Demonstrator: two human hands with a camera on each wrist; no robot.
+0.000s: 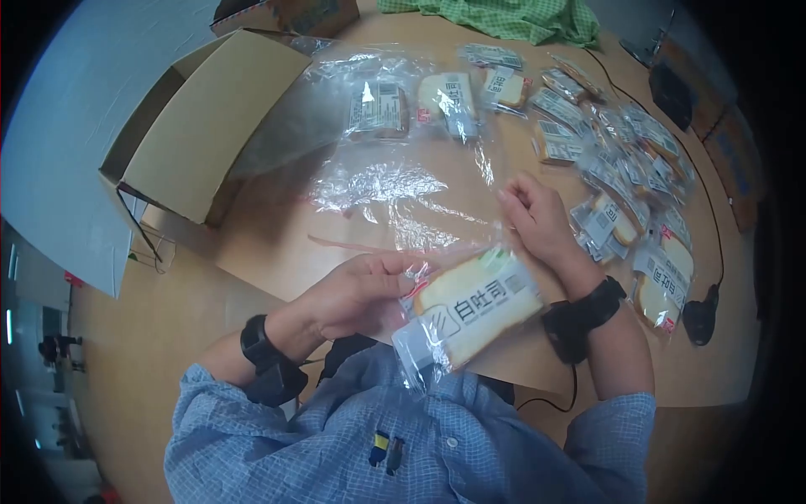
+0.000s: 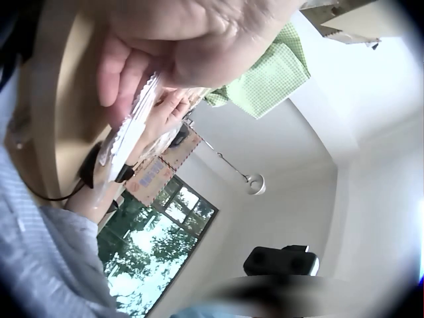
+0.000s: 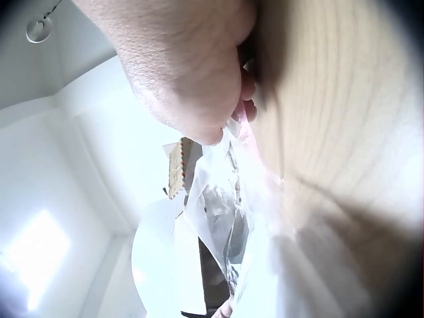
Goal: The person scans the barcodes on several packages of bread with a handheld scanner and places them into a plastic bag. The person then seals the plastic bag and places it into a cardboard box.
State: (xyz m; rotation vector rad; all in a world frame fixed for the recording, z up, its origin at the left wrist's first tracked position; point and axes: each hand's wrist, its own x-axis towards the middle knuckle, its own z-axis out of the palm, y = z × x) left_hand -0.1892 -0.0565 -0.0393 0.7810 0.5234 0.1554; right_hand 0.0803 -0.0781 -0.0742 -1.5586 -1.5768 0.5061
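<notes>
My left hand pinches a wrapped slice of white toast by its left end, above the table's front edge. The left wrist view shows that packet edge-on, its crimped seal beside the fingers. With curled fingers, my right hand grips the edge of a large clear plastic bag, whose mouth has a pinkish strip; the right wrist view shows the film running from the fingertips. Two wrapped toast packets, one label-side up and one beside it, lie at the bag's far end.
Many more toast packets are heaped on the table's right side. An open cardboard box stands at the left. Green checked cloth lies at the back. A black cable runs down the right edge.
</notes>
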